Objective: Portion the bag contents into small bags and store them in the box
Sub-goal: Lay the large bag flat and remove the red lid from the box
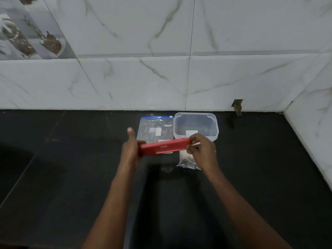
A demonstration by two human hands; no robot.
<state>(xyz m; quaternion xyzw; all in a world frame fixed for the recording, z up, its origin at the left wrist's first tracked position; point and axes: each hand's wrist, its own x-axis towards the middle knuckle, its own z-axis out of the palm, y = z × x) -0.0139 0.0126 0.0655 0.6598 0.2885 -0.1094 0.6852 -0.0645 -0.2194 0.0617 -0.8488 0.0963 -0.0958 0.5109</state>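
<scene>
A flat red lid point(164, 146) is held edge-on above the black counter, my left hand point(132, 148) gripping its left end and my right hand point(201, 149) its right end. Behind it lies a large zip bag point(156, 129) with a blue seal, filled with dark contents. To the right of the bag stands a clear plastic box point(195, 127), open on top, with nothing visible in it. Small clear bags point(187, 160) with some dark contents lie in front of the box, partly hidden by my right hand.
The black counter point(71, 168) runs back to a white marble-tiled wall point(161, 78), with a side wall at the right. A small hole in the tile point(237, 105) sits behind the box.
</scene>
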